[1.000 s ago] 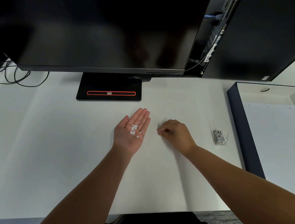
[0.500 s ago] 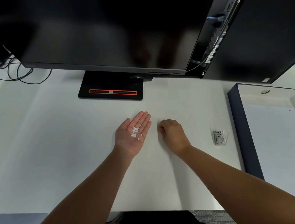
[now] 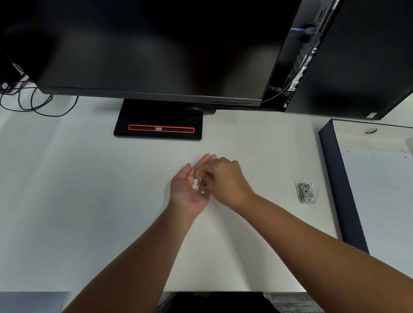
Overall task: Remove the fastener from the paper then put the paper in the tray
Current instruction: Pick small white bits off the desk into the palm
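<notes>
- Left hand [image 3: 187,192] stays palm up, grip open, cradling small white bits [image 3: 195,185].
- Right hand [image 3: 226,180] has left the paper [image 3: 266,162] for that palm, fingers curled; what its grip holds, I cannot tell.
- Paper lies on the tabletop [image 3: 62,200]; clear clip [image 3: 308,193] just beside the tray [image 3: 341,191].

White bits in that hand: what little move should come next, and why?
Probably tip the white bits into the small clear container. The left hand lies palm up, cupping them, with the right hand curled over the palm; whether it pinches one is hidden. The paper beneath needs free hands to reach the tray.
</notes>
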Motion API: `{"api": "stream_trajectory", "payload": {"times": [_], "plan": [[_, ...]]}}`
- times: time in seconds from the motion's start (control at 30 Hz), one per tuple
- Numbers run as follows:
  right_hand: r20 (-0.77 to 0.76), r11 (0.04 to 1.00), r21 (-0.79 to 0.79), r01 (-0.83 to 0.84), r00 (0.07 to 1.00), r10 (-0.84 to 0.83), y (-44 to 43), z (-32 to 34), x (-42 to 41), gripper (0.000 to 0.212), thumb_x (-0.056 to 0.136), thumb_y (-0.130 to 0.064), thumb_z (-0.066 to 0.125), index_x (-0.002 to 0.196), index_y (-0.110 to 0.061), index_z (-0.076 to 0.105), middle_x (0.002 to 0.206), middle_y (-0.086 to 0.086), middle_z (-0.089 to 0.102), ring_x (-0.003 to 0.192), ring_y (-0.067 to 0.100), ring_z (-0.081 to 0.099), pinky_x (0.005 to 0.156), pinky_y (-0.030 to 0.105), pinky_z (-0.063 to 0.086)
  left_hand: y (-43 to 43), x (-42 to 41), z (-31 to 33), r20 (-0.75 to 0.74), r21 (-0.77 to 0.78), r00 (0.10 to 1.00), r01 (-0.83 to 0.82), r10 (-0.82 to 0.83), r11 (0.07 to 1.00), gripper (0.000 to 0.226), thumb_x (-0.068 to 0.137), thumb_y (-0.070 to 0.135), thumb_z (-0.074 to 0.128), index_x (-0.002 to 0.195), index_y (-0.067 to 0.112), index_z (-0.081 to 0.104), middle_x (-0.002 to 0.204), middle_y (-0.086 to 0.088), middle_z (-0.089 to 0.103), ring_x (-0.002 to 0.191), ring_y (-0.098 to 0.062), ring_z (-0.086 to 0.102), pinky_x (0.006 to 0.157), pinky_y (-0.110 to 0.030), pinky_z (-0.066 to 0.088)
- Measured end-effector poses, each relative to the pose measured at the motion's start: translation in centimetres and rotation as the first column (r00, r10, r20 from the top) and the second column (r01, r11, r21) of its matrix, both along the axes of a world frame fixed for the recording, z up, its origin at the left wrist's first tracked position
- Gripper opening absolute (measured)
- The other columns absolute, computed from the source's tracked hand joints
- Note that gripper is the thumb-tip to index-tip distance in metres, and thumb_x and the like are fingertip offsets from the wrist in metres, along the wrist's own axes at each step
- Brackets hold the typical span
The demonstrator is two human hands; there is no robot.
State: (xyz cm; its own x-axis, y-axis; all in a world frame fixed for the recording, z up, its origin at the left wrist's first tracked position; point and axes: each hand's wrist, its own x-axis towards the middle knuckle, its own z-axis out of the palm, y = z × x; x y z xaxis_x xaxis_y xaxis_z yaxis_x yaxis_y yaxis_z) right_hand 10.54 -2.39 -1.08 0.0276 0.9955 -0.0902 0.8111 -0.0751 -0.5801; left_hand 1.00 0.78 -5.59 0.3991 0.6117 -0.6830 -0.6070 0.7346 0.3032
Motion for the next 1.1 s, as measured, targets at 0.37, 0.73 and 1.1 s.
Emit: {"api": "stream_trajectory", "payload": {"times": [0.37, 0.73, 1.1], "plan": [[-0.282, 0.977, 0.116, 0.180, 0.949, -0.141, -0.3, -0.3, 2.8, 0.017, 0.088, -0.013, 0.056, 0.091, -0.019, 0.072, 0.095, 0.002, 0.069, 0.090, 0.018, 0.058, 0.085, 0.035, 0.047, -0.6, 0.2, 2.1, 0.050, -0.004, 0.995, -0.087, 0.087, 0.996, 0.044, 0.102, 0.026, 0.033, 0.108, -0.001, 0.067, 0.102, -0.016, 0.073, 0.090, -0.024, 0.072, 0.087, -0.032, 0.054], [0.062, 0.990, 0.114, 0.088, 0.993, -0.096, -3.7, -6.1, 6.5, 0.032, 0.084, -0.004, 0.051, 0.106, -0.017, 0.071, 0.096, 0.009, 0.067, 0.087, 0.034, 0.060, 0.073, 0.040, 0.051, 0.0, -0.9, 2.0, 0.161, 0.038, 0.981, -0.118, 0.110, 0.992, 0.046, 0.102, 0.023, 0.029, 0.110, -0.008, 0.063, 0.116, -0.022, 0.067, 0.113, -0.031, 0.061, 0.098, -0.039, 0.047], [0.012, 0.997, 0.073, 0.017, 1.000, -0.018, -3.0, -6.4, 5.5, 0.028, 0.086, -0.017, 0.061, 0.113, -0.019, 0.067, 0.109, 0.005, 0.066, 0.104, 0.029, 0.056, 0.090, 0.043, 0.045, -0.4, -1.2, 1.7, 0.187, 0.029, 0.975, -0.131, 0.123, 0.991, 0.046, 0.102, 0.023, 0.029, 0.112, -0.008, 0.062, 0.116, -0.022, 0.067, 0.114, -0.032, 0.060, 0.101, -0.040, 0.046]]}}
